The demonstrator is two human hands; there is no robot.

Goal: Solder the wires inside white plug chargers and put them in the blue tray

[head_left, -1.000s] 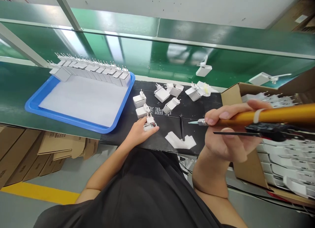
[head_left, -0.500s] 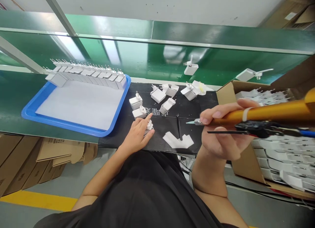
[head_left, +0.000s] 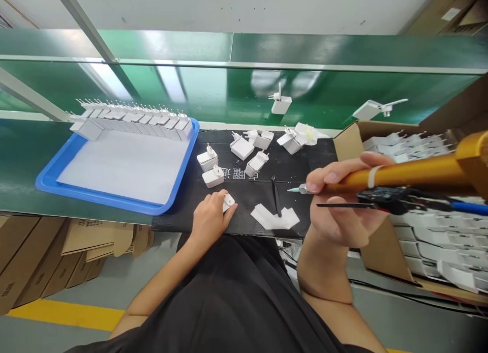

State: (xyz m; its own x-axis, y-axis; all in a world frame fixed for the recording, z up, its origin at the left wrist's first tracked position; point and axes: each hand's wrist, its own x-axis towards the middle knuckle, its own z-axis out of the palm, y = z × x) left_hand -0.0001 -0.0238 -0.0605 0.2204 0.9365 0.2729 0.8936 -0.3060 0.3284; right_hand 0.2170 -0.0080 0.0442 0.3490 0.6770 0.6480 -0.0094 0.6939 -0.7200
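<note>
My left hand [head_left: 209, 218] is closed round a white plug adapter [head_left: 227, 202] at the near edge of the black mat [head_left: 263, 187]. My right hand [head_left: 345, 203] grips a yellow-handled soldering iron [head_left: 400, 174], its thin tip pointing left above the mat. Black tweezers [head_left: 275, 203] lie on white paper scraps [head_left: 275, 217] between my hands. Several loose white adapters [head_left: 244, 147] are scattered over the mat's far half.
A blue tray [head_left: 76, 187] on the left holds a row of finished adapters [head_left: 129, 120] along its far edge. A cardboard box [head_left: 354, 142] full of adapters stands at the right. Two adapters [head_left: 280, 104] lie on the green conveyor belt behind. Flat cartons are stacked below left.
My left hand drew the adapter back toward the mat's near edge and turned it, hiding its open inside. The soldering iron stayed nearly still.
</note>
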